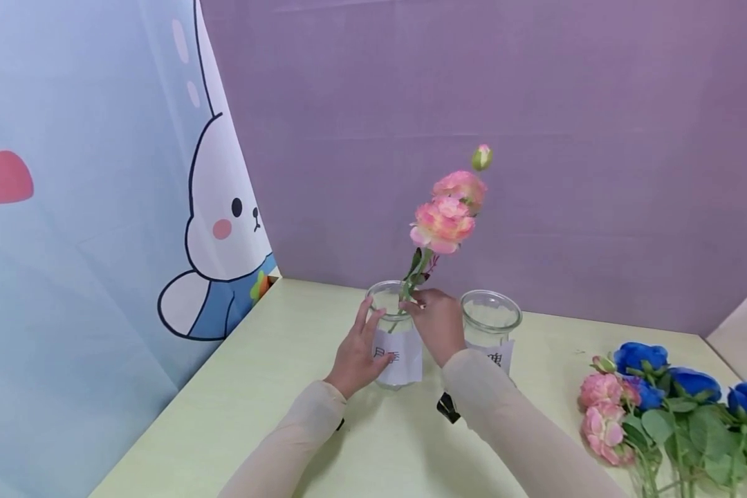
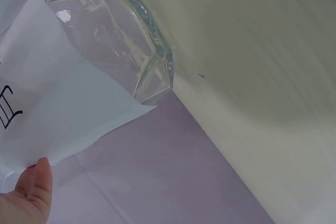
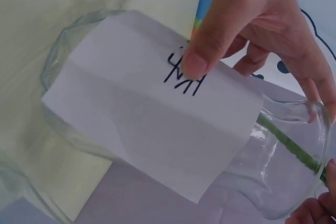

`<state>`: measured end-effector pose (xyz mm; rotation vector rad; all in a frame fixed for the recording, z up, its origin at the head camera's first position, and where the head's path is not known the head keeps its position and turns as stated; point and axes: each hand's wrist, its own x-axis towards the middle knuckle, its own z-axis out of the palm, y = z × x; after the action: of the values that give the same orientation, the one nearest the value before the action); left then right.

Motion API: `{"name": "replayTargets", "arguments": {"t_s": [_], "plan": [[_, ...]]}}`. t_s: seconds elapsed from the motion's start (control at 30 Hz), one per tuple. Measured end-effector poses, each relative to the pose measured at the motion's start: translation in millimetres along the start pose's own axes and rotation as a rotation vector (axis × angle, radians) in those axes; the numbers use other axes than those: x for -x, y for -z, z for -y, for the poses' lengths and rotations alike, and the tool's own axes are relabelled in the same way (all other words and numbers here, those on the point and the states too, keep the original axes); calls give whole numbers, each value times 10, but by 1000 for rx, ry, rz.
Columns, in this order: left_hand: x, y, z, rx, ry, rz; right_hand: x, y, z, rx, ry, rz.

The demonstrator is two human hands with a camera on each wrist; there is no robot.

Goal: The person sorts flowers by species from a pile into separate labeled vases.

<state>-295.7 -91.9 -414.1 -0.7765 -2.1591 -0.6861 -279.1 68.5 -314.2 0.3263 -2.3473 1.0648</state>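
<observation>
Labelled glass jar (image 1: 404, 360) stood gripped by our left hand (image 1: 356, 356), thumb across its front, probably to steady it. At the jar's mouth our right hand (image 1: 437, 325) pinched the stem (image 3: 289, 144) of a pink flower spray (image 1: 443, 225) low down, perhaps for control, its end slanting inside. We had a second jar (image 1: 487, 337) just right of the labelled one, blue roses (image 1: 694, 384) farther right.

Lettered white paper (image 2: 79, 93) partly covers a glass jar (image 2: 115, 35).

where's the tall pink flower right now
In the head view, right of centre, the tall pink flower rises from the left glass jar, its stem pinched by the right hand.
</observation>
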Motion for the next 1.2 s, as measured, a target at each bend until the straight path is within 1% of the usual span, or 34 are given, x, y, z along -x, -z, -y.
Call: {"name": "replayTargets", "arguments": {"t_s": [0.13, 0.2, 0.33, 0.4, 0.57, 0.77, 1.03, 1.13, 1.2], "plan": [[-8, 0, 1, -19, -15, -21, 4, 8, -17, 40, 70, -32], [-13, -3, 4, -22, -22, -28, 4, 13, -27, 55, 80, -37], [-15, -18, 13, -16, -26, -26, 16, 16, -47, 58, 45, -23], [-13, -26, 17, -15, -25, -24, 22, 12, -57, 32, 19, -18], [-17, -38, 21, -25, -17, -11, 43, -1, -93, -42, -15, -37], [-8, -28, -3, -22, 3, 3, 127, 16, -178, -108, -49, -41], [6, -7, -18, -28, 34, 16, 261, 41, -328, -211, -198, 60], [1, 1, -20, -22, 44, 21, 340, 42, -361, -186, -220, 125], [-6, 7, -22, -20, 43, 20, 405, 48, -376, -145, -214, 170]]}}
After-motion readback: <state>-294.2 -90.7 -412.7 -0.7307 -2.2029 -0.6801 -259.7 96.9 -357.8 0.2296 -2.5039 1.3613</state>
